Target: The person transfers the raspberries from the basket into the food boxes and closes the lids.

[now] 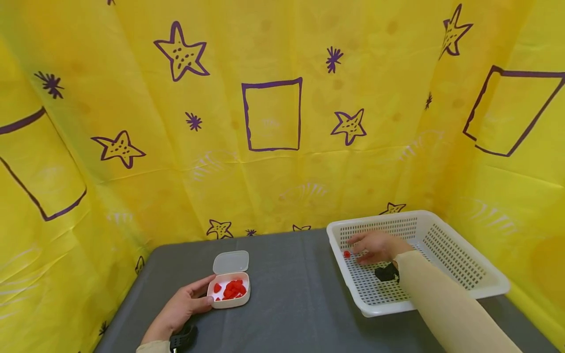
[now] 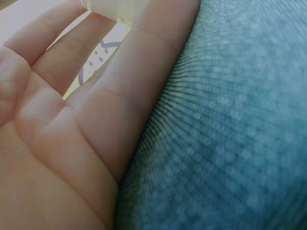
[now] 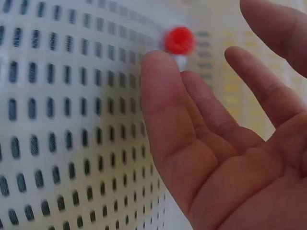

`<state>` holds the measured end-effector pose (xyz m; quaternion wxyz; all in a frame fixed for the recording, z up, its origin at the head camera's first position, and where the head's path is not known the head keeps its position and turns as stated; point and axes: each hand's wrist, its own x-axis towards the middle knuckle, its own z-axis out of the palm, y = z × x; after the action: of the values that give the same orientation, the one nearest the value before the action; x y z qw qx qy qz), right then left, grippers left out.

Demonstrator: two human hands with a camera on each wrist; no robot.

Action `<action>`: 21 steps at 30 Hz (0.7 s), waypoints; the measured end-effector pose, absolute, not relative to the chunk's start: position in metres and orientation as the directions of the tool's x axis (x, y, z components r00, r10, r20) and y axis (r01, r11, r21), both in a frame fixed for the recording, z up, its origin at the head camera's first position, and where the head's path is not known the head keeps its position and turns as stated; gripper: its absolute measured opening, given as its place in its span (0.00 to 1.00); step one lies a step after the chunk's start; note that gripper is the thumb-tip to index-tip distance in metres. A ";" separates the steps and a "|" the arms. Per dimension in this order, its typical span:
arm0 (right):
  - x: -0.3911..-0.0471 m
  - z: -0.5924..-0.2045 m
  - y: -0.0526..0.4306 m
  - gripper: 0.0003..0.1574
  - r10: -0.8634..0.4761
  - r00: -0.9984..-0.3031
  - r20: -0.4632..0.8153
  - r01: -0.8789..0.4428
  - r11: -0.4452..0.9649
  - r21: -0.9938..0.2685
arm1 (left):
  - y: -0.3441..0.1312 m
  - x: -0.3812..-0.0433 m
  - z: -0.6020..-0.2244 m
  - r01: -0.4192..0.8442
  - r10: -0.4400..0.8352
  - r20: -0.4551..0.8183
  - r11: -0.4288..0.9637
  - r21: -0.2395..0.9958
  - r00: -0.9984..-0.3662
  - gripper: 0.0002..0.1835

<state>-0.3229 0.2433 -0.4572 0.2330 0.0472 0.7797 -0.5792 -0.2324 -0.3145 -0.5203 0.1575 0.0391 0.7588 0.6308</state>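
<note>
On the left, my left hand [image 1: 187,305] holds a small cream box [image 1: 234,305] by its left side, thumb in front and fingers behind. Its translucent lid [image 1: 231,262] is flipped back. Several red pieces [image 1: 235,289] lie inside on the white bottom. In the left wrist view, the fingers [image 2: 144,57] reach up to the box's pale edge. Inside a white plastic basket [image 1: 364,306], my right hand [image 1: 377,246] has relaxed, spread fingers and holds nothing. A small round red piece [image 3: 180,40] sits just beyond a fingertip, by the basket's left wall; whether they touch, I cannot tell.
A grey cloth [image 1: 287,294] covers the table, and its surface separates box and basket. Yellow curtains [image 1: 273,196] with purple starfish drawings surround the back and sides. The basket's raised, slotted walls stand around my right hand.
</note>
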 end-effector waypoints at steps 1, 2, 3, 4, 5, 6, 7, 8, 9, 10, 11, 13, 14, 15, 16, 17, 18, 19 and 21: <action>-0.323 -0.459 0.240 0.29 -0.211 -0.881 -0.423 0.335 0.354 -0.873 | -0.314 -0.233 -0.520 -0.138 0.256 -0.189 0.203 0.969 -0.948 0.38; -0.323 -0.461 0.236 0.29 -0.224 -0.876 -0.426 0.324 0.379 -0.867 | -0.314 -0.233 -0.520 -0.138 0.254 -0.189 0.203 0.969 -0.949 0.38; -0.324 -0.462 0.233 0.28 -0.226 -0.875 -0.427 0.318 0.397 -0.861 | -0.314 -0.234 -0.520 -0.138 0.252 -0.188 0.204 0.969 -0.949 0.38; -0.324 -0.463 0.231 0.27 -0.230 -0.876 -0.423 0.305 0.416 -0.857 | -0.314 -0.234 -0.520 -0.137 0.250 -0.187 0.204 0.969 -0.950 0.38; -0.325 -0.464 0.228 0.27 -0.230 -0.878 -0.420 0.295 0.429 -0.853 | -0.314 -0.234 -0.519 -0.137 0.249 -0.187 0.203 0.970 -0.950 0.38; -0.325 -0.465 0.226 0.26 -0.225 -0.881 -0.415 0.290 0.435 -0.852 | -0.313 -0.234 -0.519 -0.137 0.247 -0.186 0.202 0.970 -0.951 0.38; -0.325 -0.465 0.224 0.25 -0.223 -0.883 -0.412 0.284 0.445 -0.849 | -0.313 -0.234 -0.519 -0.137 0.245 -0.186 0.202 0.970 -0.952 0.38; -0.326 -0.466 0.222 0.25 -0.226 -0.885 -0.406 0.269 0.464 -0.844 | -0.313 -0.234 -0.519 -0.138 0.244 -0.186 0.201 0.970 -0.952 0.38; -0.326 -0.466 0.220 0.24 -0.233 -0.888 -0.398 0.250 0.482 -0.840 | -0.313 -0.234 -0.519 -0.139 0.242 -0.187 0.203 0.969 -0.952 0.38; -0.326 -0.466 0.219 0.24 -0.241 -0.889 -0.390 0.232 0.498 -0.835 | -0.313 -0.234 -0.518 -0.139 0.239 -0.187 0.204 0.969 -0.953 0.38; -0.325 -0.466 0.217 0.23 -0.251 -0.890 -0.381 0.210 0.517 -0.830 | -0.314 -0.234 -0.518 -0.140 0.237 -0.188 0.205 0.969 -0.953 0.38; -0.325 -0.466 0.214 0.20 -0.270 -0.894 -0.359 0.157 0.560 -0.813 | -0.314 -0.234 -0.519 -0.143 0.233 -0.190 0.206 0.968 -0.954 0.38; -0.324 -0.466 0.213 0.18 -0.281 -0.897 -0.343 0.125 0.582 -0.803 | -0.314 -0.234 -0.519 -0.145 0.231 -0.192 0.207 0.968 -0.954 0.38; -0.323 -0.466 0.212 0.17 -0.280 -0.901 -0.332 0.107 0.597 -0.795 | -0.314 -0.234 -0.519 -0.147 0.228 -0.194 0.207 0.967 -0.954 0.38; -0.323 -0.467 0.211 0.15 -0.280 -0.904 -0.323 0.091 0.611 -0.786 | -0.315 -0.233 -0.520 -0.150 0.227 -0.196 0.207 0.967 -0.954 0.38; -0.323 -0.467 0.211 0.13 -0.282 -0.907 -0.313 0.073 0.627 -0.776 | -0.315 -0.233 -0.520 -0.152 0.227 -0.198 0.206 0.967 -0.954 0.38; -0.322 -0.468 0.211 0.13 -0.281 -0.909 -0.307 0.063 0.637 -0.768 | -0.315 -0.233 -0.520 -0.154 0.227 -0.200 0.205 0.967 -0.953 0.38; -0.322 -0.468 0.211 0.12 -0.282 -0.910 -0.304 0.054 0.646 -0.761 | -0.314 -0.233 -0.521 -0.155 0.228 -0.201 0.203 0.967 -0.953 0.38; -0.322 -0.468 0.213 0.11 -0.289 -0.908 -0.303 0.045 0.653 -0.756 | -0.314 -0.233 -0.521 -0.157 0.232 -0.203 0.201 0.967 -0.951 0.38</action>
<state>-0.3218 0.2128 -0.4681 0.2032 -0.0689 0.8861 -0.4108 -0.2327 -0.3138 -0.5214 0.1540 0.0248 0.7595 0.6315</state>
